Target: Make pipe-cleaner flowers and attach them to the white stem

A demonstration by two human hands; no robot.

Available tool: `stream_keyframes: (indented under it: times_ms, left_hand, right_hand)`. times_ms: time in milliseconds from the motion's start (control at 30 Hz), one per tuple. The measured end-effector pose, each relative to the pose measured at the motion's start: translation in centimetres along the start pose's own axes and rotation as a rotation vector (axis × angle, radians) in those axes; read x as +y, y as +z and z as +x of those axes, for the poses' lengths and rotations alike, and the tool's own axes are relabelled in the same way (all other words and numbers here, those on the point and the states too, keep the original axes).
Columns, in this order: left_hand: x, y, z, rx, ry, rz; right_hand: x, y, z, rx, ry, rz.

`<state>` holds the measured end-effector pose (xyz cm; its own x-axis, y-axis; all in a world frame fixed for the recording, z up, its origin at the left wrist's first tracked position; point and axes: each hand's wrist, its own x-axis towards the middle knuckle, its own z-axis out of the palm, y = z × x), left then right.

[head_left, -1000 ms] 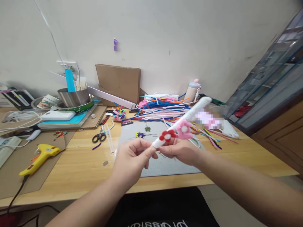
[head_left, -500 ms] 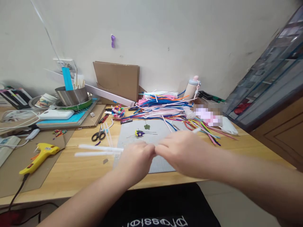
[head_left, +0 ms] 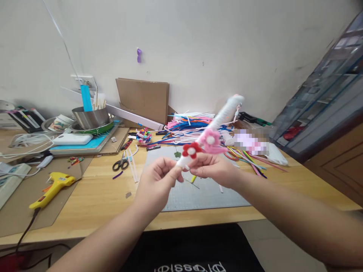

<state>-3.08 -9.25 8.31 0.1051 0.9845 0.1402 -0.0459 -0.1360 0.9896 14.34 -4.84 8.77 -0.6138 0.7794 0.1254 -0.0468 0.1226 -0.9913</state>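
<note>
My left hand and my right hand meet above a grey mat, both pinched on the lower end of a white fuzzy wrapped stick. The stick slants up and to the right, its tip in front of the wall. A red pipe-cleaner flower and a pink pipe-cleaner flower sit on the stick just above my fingers.
A heap of coloured pipe cleaners lies behind the mat. Scissors and a yellow glue gun lie to the left on the wooden table. A metal pot, cardboard and a bottle stand at the back.
Half a second ago the stick pointed left, low and blurred. It has swung back up to the right, its tip higher than one second ago, with the flowers facing me.
</note>
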Motion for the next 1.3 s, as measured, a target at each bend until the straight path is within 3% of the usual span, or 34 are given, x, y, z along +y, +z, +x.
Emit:
stream_keyframes:
  times_ms: [100,233,433,633,733,833,867,933,1000,1133,1300]
  left_hand:
    - [-0.8,0.4,1.1,0.080,-0.041,-0.097]
    - [-1.4,0.6,1.8,0.080,-0.091,-0.159]
    - [-1.0,0.3,2.5,-0.028,-0.278,-0.390]
    - [-1.6,-0.2,3.1,0.022,-0.403,-0.345]
    - [-2.3,-0.4,3.6,0.060,-0.402,-0.407]
    - [-3.0,-0.5,4.4,0.128,-0.366,-0.428]
    - [-3.2,-0.5,4.6,0.153,-0.349,-0.416]
    - [-3.6,-0.3,5.0,0.181,-0.305,-0.399]
    - [-3.7,0.1,5.2,0.186,-0.291,-0.406]
    - [-3.5,1.5,4.7,0.215,-0.291,-0.349]
    - [-3.7,3.0,3.9,0.143,-0.245,-0.307]
  right_hand:
    - [1.2,1.2,0.0,0.127,-0.038,0.082]
    - [1.8,1.7,0.1,0.217,-0.064,0.004]
    - [2.5,1.9,0.0,0.286,-0.202,-0.307]
    - [2.8,1.6,-0.2,0.273,-0.288,-0.721]
    - [2.3,1.8,-1.3,0.531,-0.444,-0.921]
    - [2.4,2.5,-3.2,0.860,-0.731,-0.909]
    - [2.6,2.9,-3.9,0.890,-0.835,-0.882]
    - [3.1,3.7,-4.9,0.810,-0.918,-0.832]
    - [3.3,4.2,-5.2,0.728,-0.810,-0.812]
    - [3.0,4.0,-3.8,0.790,-0.532,-0.925]
    - [3.3,3.2,-1.8,0.569,-0.291,-0.801]
